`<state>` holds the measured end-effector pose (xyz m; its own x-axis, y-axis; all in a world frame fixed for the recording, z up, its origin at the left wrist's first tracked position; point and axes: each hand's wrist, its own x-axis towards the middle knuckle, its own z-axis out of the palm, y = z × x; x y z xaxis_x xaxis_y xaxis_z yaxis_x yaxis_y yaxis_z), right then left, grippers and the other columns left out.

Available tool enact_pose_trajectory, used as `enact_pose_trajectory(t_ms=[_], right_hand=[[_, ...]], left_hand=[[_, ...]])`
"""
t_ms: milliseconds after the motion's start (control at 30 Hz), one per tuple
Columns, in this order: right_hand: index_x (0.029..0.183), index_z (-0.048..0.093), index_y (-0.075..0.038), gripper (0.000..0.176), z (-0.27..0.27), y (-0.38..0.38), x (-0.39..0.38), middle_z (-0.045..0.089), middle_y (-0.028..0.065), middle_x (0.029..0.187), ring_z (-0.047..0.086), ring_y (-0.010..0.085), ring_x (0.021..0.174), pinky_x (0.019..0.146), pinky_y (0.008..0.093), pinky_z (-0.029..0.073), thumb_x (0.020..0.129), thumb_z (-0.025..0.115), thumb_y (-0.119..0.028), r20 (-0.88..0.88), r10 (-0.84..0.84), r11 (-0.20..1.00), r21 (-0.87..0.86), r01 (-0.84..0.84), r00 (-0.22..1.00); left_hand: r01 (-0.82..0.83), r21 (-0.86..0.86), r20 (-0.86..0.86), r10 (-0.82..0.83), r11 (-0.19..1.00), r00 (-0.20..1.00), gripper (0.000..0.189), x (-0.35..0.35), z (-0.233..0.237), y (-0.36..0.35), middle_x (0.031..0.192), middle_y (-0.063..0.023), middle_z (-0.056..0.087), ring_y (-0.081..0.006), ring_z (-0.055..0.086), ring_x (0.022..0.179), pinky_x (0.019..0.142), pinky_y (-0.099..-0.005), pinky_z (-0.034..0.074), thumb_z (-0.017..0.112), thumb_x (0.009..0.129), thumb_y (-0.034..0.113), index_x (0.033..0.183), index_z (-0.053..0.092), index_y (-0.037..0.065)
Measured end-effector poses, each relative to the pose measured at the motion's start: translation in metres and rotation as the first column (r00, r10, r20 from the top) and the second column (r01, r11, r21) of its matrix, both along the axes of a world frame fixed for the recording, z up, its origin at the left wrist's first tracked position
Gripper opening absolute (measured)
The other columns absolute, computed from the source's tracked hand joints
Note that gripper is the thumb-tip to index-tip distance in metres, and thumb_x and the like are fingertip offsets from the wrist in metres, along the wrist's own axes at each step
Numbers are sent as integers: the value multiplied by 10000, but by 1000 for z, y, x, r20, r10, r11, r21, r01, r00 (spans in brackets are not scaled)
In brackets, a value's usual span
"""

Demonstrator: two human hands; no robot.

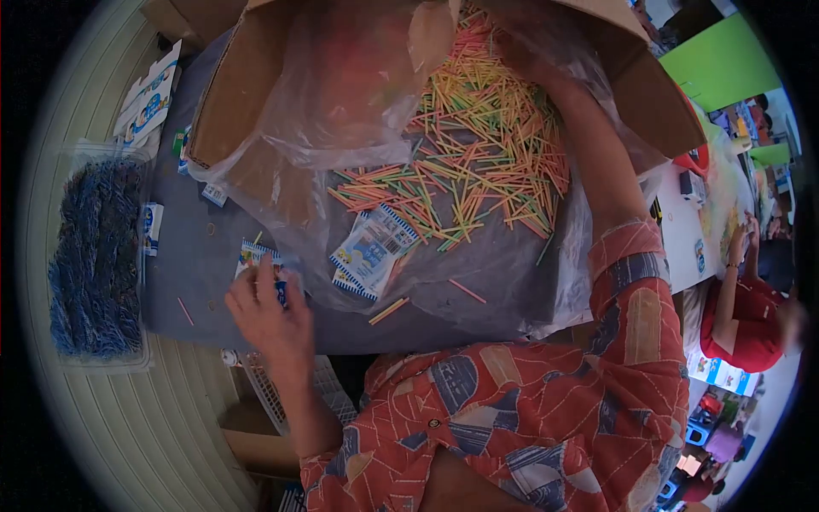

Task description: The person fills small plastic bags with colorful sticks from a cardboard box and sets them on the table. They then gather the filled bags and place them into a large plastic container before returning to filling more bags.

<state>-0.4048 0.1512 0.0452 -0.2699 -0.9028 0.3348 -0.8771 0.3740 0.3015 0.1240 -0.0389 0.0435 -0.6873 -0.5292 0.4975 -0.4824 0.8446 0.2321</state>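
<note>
My left hand [271,311] is over the grey table at the left, its fingers bent and closed on a small printed packet [255,253] that shows past the fingertips. My right hand [522,60] reaches into the heap of thin coloured sticks [490,128] at the top; its fingers are hidden among sticks and plastic. The sticks, pink, yellow and green, spread from an open cardboard box [236,107] lined with clear plastic [299,145]. Blue and white packets [374,250] lie on the plastic between my hands. Two or three loose sticks [390,311] rest near the table's front edge.
A clear tray [101,256] of dark blue strands stands at the far left. Small boxes [152,229] and a printed carton [153,98] lie beside it. A white basket [328,386] sits below the table [183,294]. At right, a person in red [746,316] works at another table.
</note>
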Motion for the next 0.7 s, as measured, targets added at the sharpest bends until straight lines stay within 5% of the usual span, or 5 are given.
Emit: enact_pose_trajectory(t_ms=[467, 533, 567, 633, 700], right_hand=[[1050, 644, -37, 209, -2, 4, 49, 636, 44, 940, 613, 169, 864, 746, 317, 499, 925, 624, -203, 48, 72, 883, -468, -41, 996], [989, 572, -47, 200, 4, 3, 91, 576, 55, 776, 554, 255, 682, 653, 394, 463, 943, 598, -239, 826, 102, 708, -451, 543, 554], [989, 572, -47, 200, 5, 1, 111, 576, 55, 776, 554, 255, 682, 653, 394, 463, 943, 598, -239, 823, 102, 709, -454, 540, 559], [940, 532, -89, 115, 5, -3, 146, 429, -12, 617, 394, 150, 522, 492, 316, 356, 984, 539, -194, 557, 790, 528, -404, 747, -257], [866, 510, -108, 146, -5, -8, 171, 385, -35, 604, 326, 109, 505, 466, 281, 299, 986, 516, -191, 585, 748, 588, -363, 723, -314]], left_hand=[[331, 32, 117, -333, 943, 936, 205, -62, -37, 70, 944, -94, 573, -276, 575, 852, 679, -381, 518, 656, 727, 93, 911, 660, 2], [336, 31, 41, -337, 941, 941, 168, -62, -37, 67, 914, -92, 582, -275, 583, 836, 673, -379, 515, 660, 732, 78, 887, 666, 11], [362, 136, -108, -350, 922, 931, 140, -61, -37, 63, 880, -90, 587, -283, 588, 828, 682, -389, 509, 671, 740, 72, 869, 669, 18], [394, 234, -253, -336, 889, 907, 112, -59, -39, 56, 845, -88, 592, -290, 593, 819, 692, -399, 504, 681, 748, 66, 852, 672, 25], [419, 434, -359, -274, 797, 892, 96, -57, -41, 51, 816, -96, 596, -305, 592, 860, 725, -425, 490, 708, 756, 74, 837, 676, 34]])
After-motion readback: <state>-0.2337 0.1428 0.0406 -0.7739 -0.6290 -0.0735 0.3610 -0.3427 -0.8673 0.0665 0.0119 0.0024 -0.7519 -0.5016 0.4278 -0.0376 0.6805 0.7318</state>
